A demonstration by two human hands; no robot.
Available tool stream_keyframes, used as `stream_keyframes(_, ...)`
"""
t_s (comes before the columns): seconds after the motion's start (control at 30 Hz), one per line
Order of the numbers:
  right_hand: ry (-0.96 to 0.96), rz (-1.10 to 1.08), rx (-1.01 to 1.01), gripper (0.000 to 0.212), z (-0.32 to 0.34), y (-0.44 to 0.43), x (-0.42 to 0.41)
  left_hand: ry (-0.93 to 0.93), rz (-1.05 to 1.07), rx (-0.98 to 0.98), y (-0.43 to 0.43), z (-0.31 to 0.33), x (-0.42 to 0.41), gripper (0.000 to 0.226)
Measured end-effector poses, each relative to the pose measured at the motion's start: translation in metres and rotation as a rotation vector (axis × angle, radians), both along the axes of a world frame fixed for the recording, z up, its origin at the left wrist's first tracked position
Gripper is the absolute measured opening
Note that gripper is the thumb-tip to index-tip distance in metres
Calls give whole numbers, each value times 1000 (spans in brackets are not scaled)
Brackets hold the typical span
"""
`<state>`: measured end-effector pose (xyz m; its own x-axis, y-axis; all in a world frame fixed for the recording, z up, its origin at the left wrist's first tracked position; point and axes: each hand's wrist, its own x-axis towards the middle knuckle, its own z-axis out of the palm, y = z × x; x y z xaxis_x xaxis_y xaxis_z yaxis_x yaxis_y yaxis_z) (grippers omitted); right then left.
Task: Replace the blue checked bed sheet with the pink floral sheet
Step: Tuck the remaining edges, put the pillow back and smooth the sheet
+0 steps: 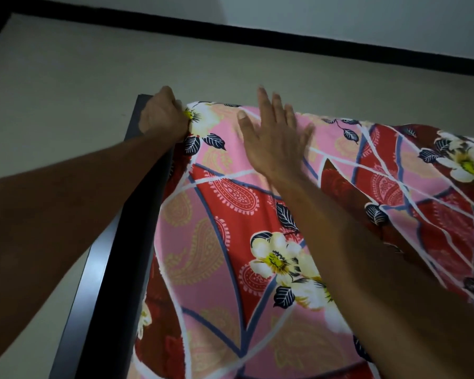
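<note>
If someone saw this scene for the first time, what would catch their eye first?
The pink floral sheet dominates, spread over the bed across centre and right. At its far corner the left hand grips the fabric by the dark bed frame, while the right hand lies flat, fingers spread.

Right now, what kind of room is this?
Probably a bedroom. A pink floral sheet covers a mattress set in a dark bed frame. The left hand grips the sheet's corner, the right hand lies flat on it. Bare floor around.
</note>
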<state>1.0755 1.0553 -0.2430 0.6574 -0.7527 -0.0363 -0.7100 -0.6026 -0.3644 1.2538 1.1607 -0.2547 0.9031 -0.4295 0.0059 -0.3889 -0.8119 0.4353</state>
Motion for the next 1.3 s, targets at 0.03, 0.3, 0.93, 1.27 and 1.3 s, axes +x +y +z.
stream_keyframes(0.03, -18, -31, -33, 68, -1, 6, -1, 21, 17, 10, -3, -1, 3, 29)
stream_keyframes(0.3, 116, 37, -58, 57, -25, -14, 22, 164, 3, 23, -12, -31, 25, 31)
stream_keyframes(0.93, -472, 1, 102, 32, 13, -15, -68, 41, -309, 77, -13, -12, -53, 65)
stream_keyframes(1.27, -9, 51, -79, 52, -23, 54, -113, 787, 283, -317, 57, -29, -55, 57)
stream_keyframes(1.3, 3, 54, -73, 52, -24, 53, -110, 813, 265, -308, 68, -33, -57, 57)
